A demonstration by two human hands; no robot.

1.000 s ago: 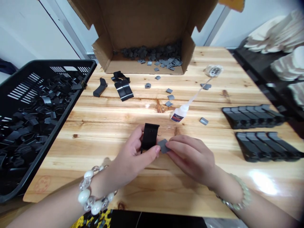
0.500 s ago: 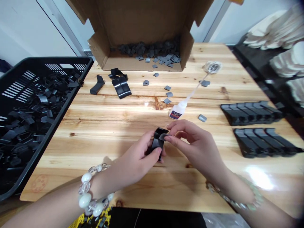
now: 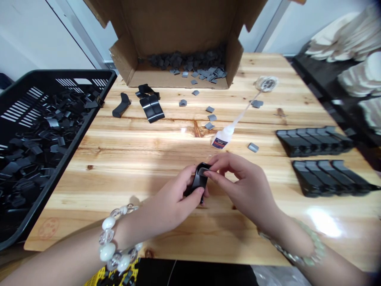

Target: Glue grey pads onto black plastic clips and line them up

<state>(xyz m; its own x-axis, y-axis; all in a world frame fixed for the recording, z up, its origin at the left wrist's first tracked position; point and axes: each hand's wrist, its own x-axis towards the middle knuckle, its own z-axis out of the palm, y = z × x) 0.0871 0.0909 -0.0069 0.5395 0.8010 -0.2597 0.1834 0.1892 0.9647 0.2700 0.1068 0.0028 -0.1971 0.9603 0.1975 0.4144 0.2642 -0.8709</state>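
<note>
Your left grip (image 3: 181, 199) holds the black clip (image 3: 199, 182) over the desk (image 3: 119, 167) center; right grip (image 3: 244, 180) pinches the gray pad (image 3: 203, 171) at the clip's 12 o'clock end. Uneven pressure could skew the pad; a slack left hold, twist the clip. Bottle (image 3: 220, 139) near, 1 o'clock: right grip could bump it.

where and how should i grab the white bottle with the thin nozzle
Probably best around the bottle's wide body, at the dark label, coming from the near side with the right hand, once that lets go of the grey piece. The body is the thickest part and lies toward the person; the long, thin nozzle points away to the far right and offers little grip.
</note>
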